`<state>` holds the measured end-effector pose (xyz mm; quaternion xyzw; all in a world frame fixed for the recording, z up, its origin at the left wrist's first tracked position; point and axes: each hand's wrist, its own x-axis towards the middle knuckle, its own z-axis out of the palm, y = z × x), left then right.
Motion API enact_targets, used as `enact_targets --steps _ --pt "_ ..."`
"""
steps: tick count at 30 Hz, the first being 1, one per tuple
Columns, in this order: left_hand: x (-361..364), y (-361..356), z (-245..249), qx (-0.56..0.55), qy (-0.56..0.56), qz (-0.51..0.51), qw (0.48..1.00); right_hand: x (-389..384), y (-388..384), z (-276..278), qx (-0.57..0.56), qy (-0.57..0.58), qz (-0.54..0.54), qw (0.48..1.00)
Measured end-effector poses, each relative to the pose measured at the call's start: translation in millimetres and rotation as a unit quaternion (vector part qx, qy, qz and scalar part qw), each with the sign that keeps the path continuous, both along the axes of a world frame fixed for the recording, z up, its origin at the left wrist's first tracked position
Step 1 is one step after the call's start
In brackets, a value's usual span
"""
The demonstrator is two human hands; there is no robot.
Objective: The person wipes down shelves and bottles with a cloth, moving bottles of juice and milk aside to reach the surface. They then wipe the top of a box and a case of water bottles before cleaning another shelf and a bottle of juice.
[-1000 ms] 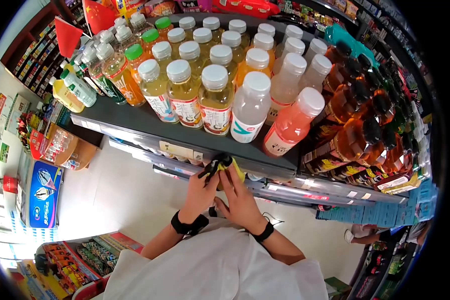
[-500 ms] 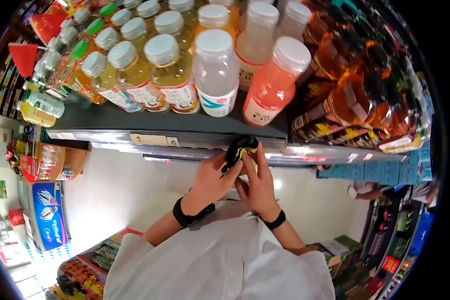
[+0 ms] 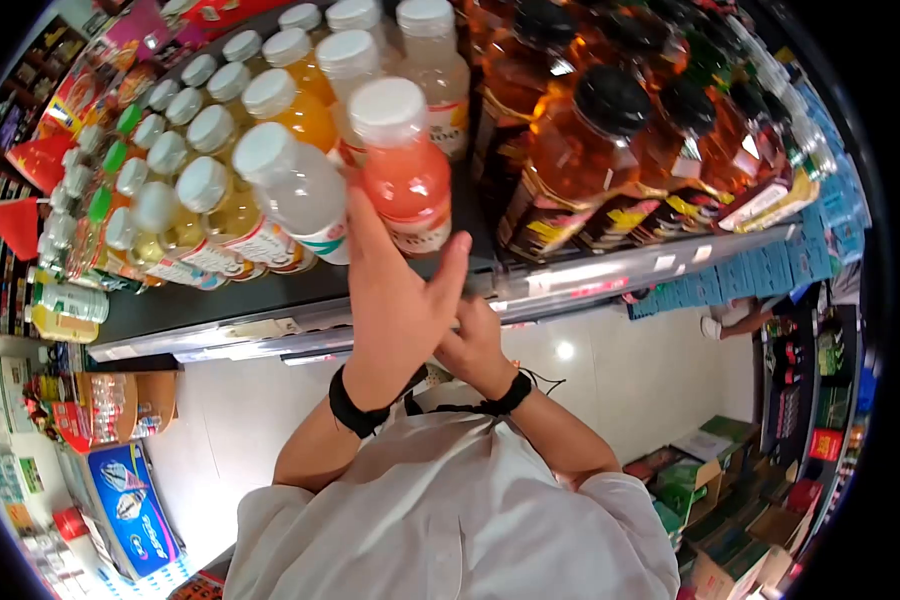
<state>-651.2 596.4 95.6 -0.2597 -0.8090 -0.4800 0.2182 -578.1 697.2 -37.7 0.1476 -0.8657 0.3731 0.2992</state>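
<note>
My left hand is raised at the shelf's front edge, thumb and fingers spread apart at the lower part of a pink bottle with a white cap. Its fingertips are between that bottle and a clear bottle with a white cap. Whether the fingers touch either bottle cannot be told. Below and to the right, my right hand is curled close to my left wrist; what it holds is hidden.
Rows of pale yellow bottles stand on the dark shelf at left. Amber bottles with black caps stand at right. A blue-sided box and open cartons are on the floor. A person's leg shows at far right.
My left hand has left the black and yellow item both hands were holding and moved up to the bottles. That item is now hidden. The view has shifted to the right.
</note>
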Motion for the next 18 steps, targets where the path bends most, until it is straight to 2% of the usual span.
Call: enact_targets --steps 1,2,4,5,7,8,9,10,11,12,13,14,15,16,17,18 --pt "-3.7 4.1 0.0 0.003 0.006 0.014 1.000 -1.3 4.7 20.1 0.069 0.102 0.008 0.992" --pt "-5.8 6.8 -0.8 0.007 0.008 0.032 0.999 3.7 4.1 12.3 0.069 0.089 0.004 0.994" --pt "-9.1 10.9 -0.2 0.026 -0.007 0.037 0.999 10.8 2.1 -4.4 -0.097 -0.083 -0.004 0.992" --pt "-8.0 11.3 -0.3 0.020 0.014 0.034 0.999 15.2 15.5 -3.4 -0.034 0.006 0.019 0.999" --pt "-10.4 11.5 -3.2 0.000 0.097 0.045 0.994 27.6 29.4 6.9 -0.033 -0.005 -0.011 0.999" --pt "-5.8 8.7 -9.9 0.000 0.090 0.047 0.995 34.6 33.2 8.6 -0.032 -0.012 -0.042 0.999" --pt "-0.9 6.4 -20.5 0.055 0.082 0.026 0.995 44.0 34.1 5.3 -0.104 -0.026 -0.061 0.992" --pt "4.3 4.1 -29.4 0.109 0.075 0.005 0.991 54.0 36.8 2.8 -0.124 0.007 -0.072 0.990" --pt "15.2 -12.0 -33.7 0.123 0.034 -0.063 0.990 69.0 41.4 7.9 -0.096 0.024 -0.095 0.991" --pt "28.5 -28.9 -26.0 0.023 0.121 -0.089 0.988 76.8 45.3 20.8 -0.070 0.047 -0.117 0.989" --pt "47.2 -42.7 -41.3 0.161 -0.006 -0.073 0.984 83.1 50.3 24.5 -0.091 0.064 -0.138 0.984" --pt "40.4 -59.9 -28.1 0.159 -0.003 -0.081 0.984 88.7 52.4 27.6 -0.112 0.079 -0.161 0.977" --pt "28.2 -84.5 -5.7 0.111 -0.040 -0.259 0.959 90.6 51.6 32.5 -0.170 0.076 -0.174 0.967" --pt "25.0 -97.8 6.2 0.058 -0.077 -0.426 0.900 94.6 49.9 39.3 -0.220 0.056 -0.183 0.956" --pt "57.3 -85.8 -1.6 0.257 -0.328 -0.411 0.811 95.5 49.0 48.5 -0.250 0.040 -0.152 0.955" --pt "87.9 -74.1 -18.1 0.427 -0.544 -0.346 0.634 94.5 47.6 55.9 -0.280 0.024 -0.118 0.952"
